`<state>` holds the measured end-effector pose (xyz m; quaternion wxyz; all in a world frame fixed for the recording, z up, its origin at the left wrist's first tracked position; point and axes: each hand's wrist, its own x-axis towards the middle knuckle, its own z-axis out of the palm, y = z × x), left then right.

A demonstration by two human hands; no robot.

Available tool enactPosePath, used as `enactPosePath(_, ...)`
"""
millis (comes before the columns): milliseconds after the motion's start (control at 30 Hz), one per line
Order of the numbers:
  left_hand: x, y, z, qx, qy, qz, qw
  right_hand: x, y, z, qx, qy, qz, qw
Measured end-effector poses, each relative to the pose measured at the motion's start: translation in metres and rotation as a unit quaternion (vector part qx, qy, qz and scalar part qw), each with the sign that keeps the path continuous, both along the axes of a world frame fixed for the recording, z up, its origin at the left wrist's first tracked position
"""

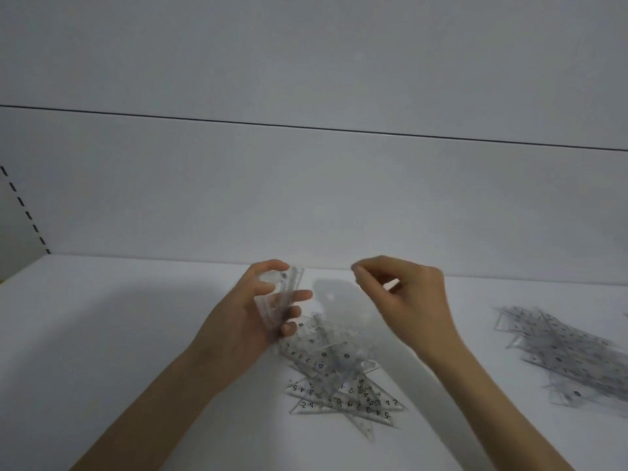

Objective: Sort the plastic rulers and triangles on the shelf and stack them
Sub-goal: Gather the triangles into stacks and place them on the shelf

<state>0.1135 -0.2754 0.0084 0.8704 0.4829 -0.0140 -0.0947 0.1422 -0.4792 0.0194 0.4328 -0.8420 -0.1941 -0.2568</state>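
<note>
My left hand (261, 311) grips a small bundle of clear plastic rulers (283, 294), held upright above the white shelf (119, 334). Just below and to the right of it lies a loose heap of clear triangles and rulers (336, 382) with black numbers. My right hand (404, 300) hovers above the heap to the right of the bundle, fingers curled with thumb and forefinger close together; nothing shows between them. A second pile of clear rulers and triangles (564, 351) lies on the shelf at the far right.
The shelf's white back wall (306, 198) rises right behind the hands. A slotted upright (23, 212) runs along the left corner. Bare shelf surface lies to the left and in front of the heap.
</note>
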Motion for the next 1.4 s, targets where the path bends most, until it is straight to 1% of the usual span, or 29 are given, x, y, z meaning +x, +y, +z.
enactPosePath(33, 0.0, 0.001, 0.001, -0.003, -0.003, 0.007, 1.0, 0.005, -0.009, -0.001, -0.059, 0.071, -0.015, 0.996)
enactPosePath(67, 0.0, 0.004, 0.002, -0.004, -0.007, 0.016, 1.0, 0.009, -0.015, -0.003, -0.123, 0.144, -0.009, 0.982)
enactPosePath(100, 0.0, 0.005, 0.003, -0.002, -0.012, 0.022, 1.0, 0.011, -0.018, -0.007, -0.171, 0.209, 0.008, 0.963)
enactPosePath(133, 0.0, 0.006, 0.003, 0.003, -0.015, 0.027, 1.0, 0.012, -0.018, -0.011, -0.197, 0.26, 0.025, 0.945)
enactPosePath(167, 0.0, 0.006, 0.004, 0.007, -0.019, 0.028, 0.999, 0.012, -0.017, -0.014, -0.205, 0.294, 0.038, 0.933)
enactPosePath(200, 0.0, 0.006, 0.003, 0.01, -0.021, 0.029, 0.999, 0.013, -0.016, -0.016, -0.202, 0.31, 0.047, 0.928)
enactPosePath(300, 0.002, 0.005, 0.001, 0.009, -0.02, 0.033, 0.999, 0.015, -0.015, -0.016, -0.166, 0.315, 0.053, 0.933)
enactPosePath(500, 0.005, 0.004, -0.001, 0.003, -0.014, 0.06, 0.998, 0.017, -0.026, -0.009, -0.063, 0.35, 0.074, 0.932)
enactPosePath(567, 0.005, 0.005, -0.002, -0.001, -0.008, 0.059, 0.998, 0.014, -0.027, -0.004, 0.025, 0.348, 0.093, 0.933)
enactPosePath(633, 0.005, 0.005, -0.003, -0.005, -0.012, 0.056, 0.998, 0.008, -0.022, 0.002, 0.147, 0.324, 0.109, 0.928)
enactPosePath(700, 0.004, 0.001, -0.003, -0.005, -0.022, 0.059, 0.998, -0.002, -0.008, 0.006, 0.252, 0.304, 0.134, 0.909)
enactPosePath(733, 0.004, -0.001, -0.003, -0.005, -0.03, 0.062, 0.998, -0.008, 0.002, 0.006, 0.285, 0.303, 0.152, 0.897)
enactPosePath(833, 0.004, -0.007, -0.006, 0.0, -0.063, 0.056, 0.996, -0.025, 0.03, 0.002, 0.343, 0.329, 0.191, 0.859)
enactPosePath(867, 0.004, -0.008, -0.007, 0.002, -0.077, 0.051, 0.996, -0.03, 0.036, -0.001, 0.351, 0.336, 0.194, 0.852)
enactPosePath(900, 0.003, -0.008, -0.008, 0.004, -0.087, 0.049, 0.995, -0.033, 0.041, -0.002, 0.347, 0.338, 0.192, 0.853)
enactPosePath(933, 0.002, -0.008, -0.009, 0.008, -0.092, 0.051, 0.994, -0.036, 0.044, -0.004, 0.331, 0.334, 0.188, 0.862)
enactPosePath(1000, 0.002, -0.007, -0.01, 0.026, -0.086, 0.062, 0.994, -0.038, 0.046, -0.007, 0.286, 0.317, 0.185, 0.885)
enactPosePath(1067, 0.002, -0.007, -0.01, 0.038, -0.076, 0.062, 0.994, -0.039, 0.046, -0.007, 0.238, 0.306, 0.203, 0.899)
enactPosePath(1133, 0.001, -0.007, -0.01, 0.021, -0.073, 0.049, 0.996, -0.036, 0.042, -0.005, 0.19, 0.296, 0.221, 0.909)
enactPosePath(1200, 0.002, -0.006, -0.008, -0.004, -0.052, 0.056, 0.997, -0.026, 0.032, -0.002, 0.177, 0.268, 0.189, 0.928)
enactPosePath(1267, 0.005, -0.002, -0.007, -0.016, -0.01, 0.075, 0.997, -0.012, 0.014, 0.001, 0.149, 0.225, 0.116, 0.956)
enactPosePath(1333, 0.007, 0.003, -0.005, -0.023, 0.016, 0.077, 0.997, 0.0, -0.004, 0.001, 0.044, 0.208, 0.059, 0.975)
enactPosePath(1367, 0.007, 0.006, -0.003, -0.021, 0.022, 0.072, 0.997, 0.004, -0.01, -0.002, -0.027, 0.221, 0.049, 0.974)
enactPosePath(1400, 0.008, 0.008, -0.003, -0.016, 0.027, 0.069, 0.997, 0.006, -0.013, -0.006, -0.096, 0.243, 0.047, 0.964)
